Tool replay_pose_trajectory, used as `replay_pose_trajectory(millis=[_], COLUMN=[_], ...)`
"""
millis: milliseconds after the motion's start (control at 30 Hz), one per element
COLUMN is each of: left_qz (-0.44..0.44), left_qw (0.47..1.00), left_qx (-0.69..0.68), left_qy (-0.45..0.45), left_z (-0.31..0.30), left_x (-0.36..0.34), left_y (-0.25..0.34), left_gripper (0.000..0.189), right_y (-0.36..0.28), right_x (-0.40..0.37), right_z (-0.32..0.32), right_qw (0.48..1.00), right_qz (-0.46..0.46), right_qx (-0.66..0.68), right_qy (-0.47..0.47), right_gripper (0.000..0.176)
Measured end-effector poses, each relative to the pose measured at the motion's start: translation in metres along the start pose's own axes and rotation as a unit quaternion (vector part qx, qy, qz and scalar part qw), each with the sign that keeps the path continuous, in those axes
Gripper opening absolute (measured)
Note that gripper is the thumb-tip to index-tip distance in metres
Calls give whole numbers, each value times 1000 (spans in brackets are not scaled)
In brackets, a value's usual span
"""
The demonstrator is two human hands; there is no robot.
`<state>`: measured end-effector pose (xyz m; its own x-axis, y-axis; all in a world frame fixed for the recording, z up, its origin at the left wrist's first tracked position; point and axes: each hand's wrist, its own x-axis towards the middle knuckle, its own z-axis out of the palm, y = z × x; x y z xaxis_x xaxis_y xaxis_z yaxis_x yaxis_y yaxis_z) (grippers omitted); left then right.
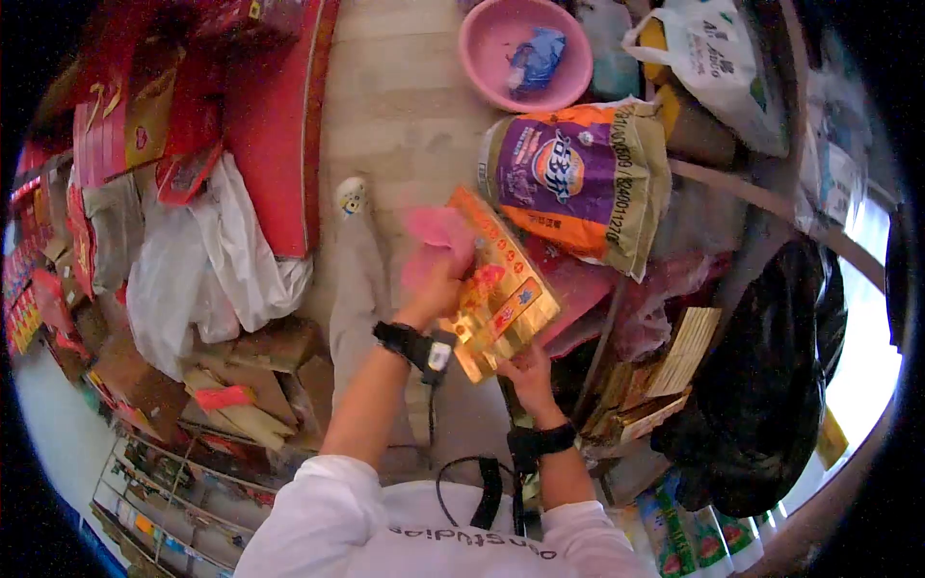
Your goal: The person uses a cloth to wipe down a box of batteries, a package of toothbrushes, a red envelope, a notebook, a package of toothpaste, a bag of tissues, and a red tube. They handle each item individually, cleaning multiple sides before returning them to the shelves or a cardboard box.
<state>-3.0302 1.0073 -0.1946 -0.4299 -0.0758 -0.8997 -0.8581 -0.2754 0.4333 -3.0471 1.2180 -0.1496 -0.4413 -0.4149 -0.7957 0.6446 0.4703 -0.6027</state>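
A shiny gold gift box (506, 299) with red and blue print is held tilted in front of my body. My right hand (530, 378) grips its lower end, the fingers partly hidden by the box. At the box's left side, my left hand (438, 287) is closed on a pink cloth (438, 241), which lies against the box's edge. Both wrists wear black straps. Just beyond the box lies a large purple and orange sack (573, 173).
A pink basin (472, 63) with a blue packet inside stands at the top. White plastic bags (217, 265) and a red surface (270, 125) are on the left. A black plastic bag (761, 385) sits on the right. My shoe (354, 197) is on the floor.
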Motion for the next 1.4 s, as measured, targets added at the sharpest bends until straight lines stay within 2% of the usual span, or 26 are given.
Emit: replay_pose_trajectory(millis=[33,67,133,233,300,333,400,433,500,533,600,633,733,800,833,900,933,967,1033,1067,1133,1167,1200,1267,1333,1400], left_qz=[185,364,262,229,392,393,383,386,275,276,309,306,224,117,114,102,192,301,302,302,384,464,464,358,412,388], left_qw=[982,929,960,965,918,918,921,921,952,951,949,950,970,971,970,981,974,938,937,937,910,872,873,932,902,908], left_qx=[28,57,-21,22,44,38,21,16,-133,-138,60,54,73,-199,-203,-107,-96,-174,-105,-105,155,143,142,38,101,145], left_qy=[20,41,-99,-126,22,24,-68,-60,-32,-21,4,9,61,61,62,-126,-73,-2,-139,-141,-30,53,53,-41,79,66], left_z=[22,40,48,36,47,35,3,-14,-51,-68,-106,-134,-196,-211,-210,-192,-218,-175,-161,-164,-171,-171,-176,-194,-186,-189], left_x=[20,26,-21,-60,-53,-53,-47,-40,-18,-2,26,29,29,26,27,30,-30,-19,-39,-49,-65,-63,-60,-47,-5,32], left_y=[-38,-61,-39,-20,-37,-35,-32,-27,-21,-29,-53,-52,-49,-54,-59,-65,-8,-27,-16,-5,10,6,6,8,-21,-40], left_gripper=[24,27,33,37,36,36,48,48,46,46,40,40,37,31,31,28,28,30,35,35,44,40,40,38,37,35], right_y=[-24,-22,-15,-15,-24,-33,-55,-69,-73,-76,-86,-94,-118,-125,-127,-117,-116,-120,-130,-133,-139,-137,-139,-147,-158,-158], right_x=[1,8,24,28,28,28,29,31,36,37,36,37,33,42,45,62,72,78,86,85,82,84,85,85,78,73], right_z=[15,17,16,18,28,36,57,73,102,113,136,143,177,190,195,199,202,205,208,210,212,209,207,207,221,220], right_qw=[992,992,993,992,988,987,983,986,995,994,988,975,979,976,975,972,969,969,955,954,964,969,969,961,972,981], right_qz=[-14,-11,-51,4,24,35,43,38,-7,-9,27,-2,47,59,71,62,49,49,-5,-5,51,-13,-12,7,22,38], right_qx=[-116,-123,-93,-73,-65,-101,-145,-150,-102,-109,-149,-213,-177,-186,-189,-214,-236,-237,-294,-295,-254,-247,-247,-275,-231,-187], right_qy=[43,39,52,100,139,123,102,63,10,0,-23,-70,-95,-97,-94,-74,-51,-51,-48,-47,62,14,14,-28,-21,-16], right_gripper=[30,30,23,23,24,26,28,26,26,26,32,34,34,36,39,38,36,36,26,26,20,19,19,24,24,24])
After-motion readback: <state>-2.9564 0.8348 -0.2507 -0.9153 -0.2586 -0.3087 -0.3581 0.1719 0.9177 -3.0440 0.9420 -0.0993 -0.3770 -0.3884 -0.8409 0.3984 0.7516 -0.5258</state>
